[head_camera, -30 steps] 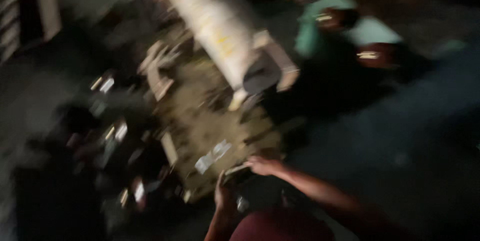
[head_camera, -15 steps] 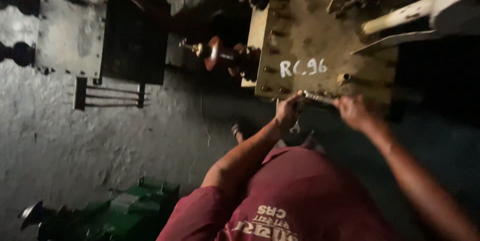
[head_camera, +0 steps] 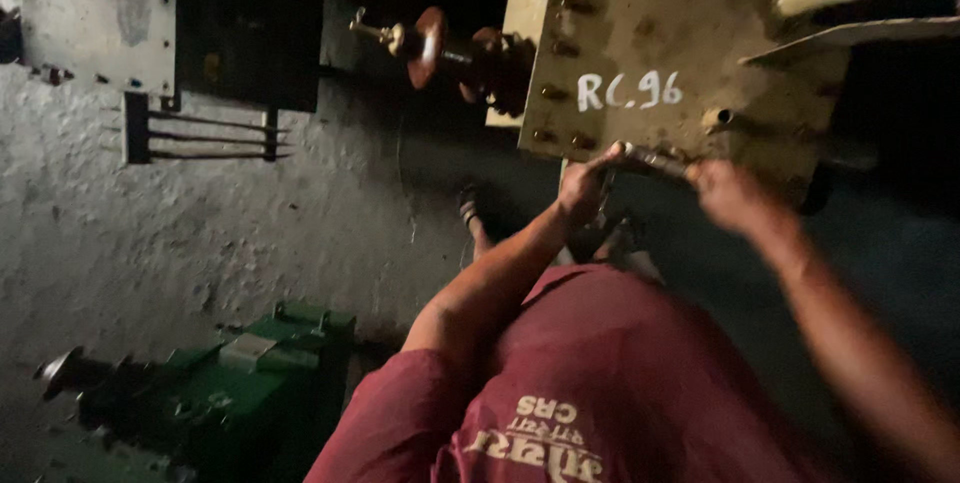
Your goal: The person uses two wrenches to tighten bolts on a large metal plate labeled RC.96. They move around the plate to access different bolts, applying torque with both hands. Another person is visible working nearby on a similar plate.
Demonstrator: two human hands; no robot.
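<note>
A slim metal tool (head_camera: 655, 160), perhaps a spanner, lies against the lower edge of a pale yellow steel tank (head_camera: 650, 43) studded with bolts. The left hand (head_camera: 588, 183) is clenched around the tool's near end, thumb on top. The right hand (head_camera: 735, 198) closes on its other end, though blur hides how its fingers sit. Both arms reach out over a maroon shirt (head_camera: 610, 383). A brown ribbed insulator (head_camera: 440, 48) sticks out from the tank's left side. Further left stand a rough grey floor (head_camera: 200, 233), a grey metal panel (head_camera: 95, 13), and a green machine (head_camera: 230, 393) at the bottom.
</note>
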